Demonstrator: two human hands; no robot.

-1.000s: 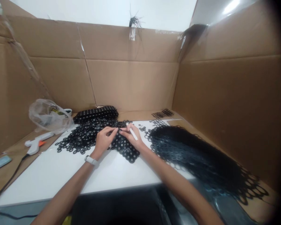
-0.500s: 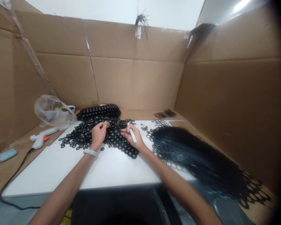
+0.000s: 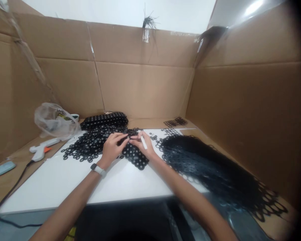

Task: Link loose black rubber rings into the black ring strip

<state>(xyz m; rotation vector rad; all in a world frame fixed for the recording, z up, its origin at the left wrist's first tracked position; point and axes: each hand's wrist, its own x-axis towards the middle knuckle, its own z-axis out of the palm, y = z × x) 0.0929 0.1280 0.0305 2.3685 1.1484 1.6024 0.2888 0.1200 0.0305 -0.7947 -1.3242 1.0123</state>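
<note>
My left hand point(image 3: 113, 148), with a watch point(image 3: 97, 169) on its wrist, pinches a small dark piece that looks like a black ring point(image 3: 128, 136). Fingertip to fingertip with it, my right hand point(image 3: 145, 145) is closed, a white pen-like stick point(image 3: 143, 142) tucked in it. Its thumb and forefinger meet at the same spot; exactly what they grip there is hidden. Under both hands lies a black sheet of joined rings point(image 3: 137, 160), which reaches toward the front right. Loose black rings point(image 3: 86, 147) are heaped to the left of my left hand.
A rolled black dotted bundle point(image 3: 105, 119) lies behind the heap. At left are a clear plastic bag point(image 3: 48, 118), a white glue gun point(image 3: 40, 152) with its cord, and a pale blue case point(image 3: 4, 168). A large black ring mesh point(image 3: 205, 167) covers the right side. Cardboard walls point(image 3: 142, 87) enclose the white board point(image 3: 110, 190).
My left hand has moved right, from over the ring heap to meet my right hand's fingertips. My right hand has stayed nearly in place, still with the white stick.
</note>
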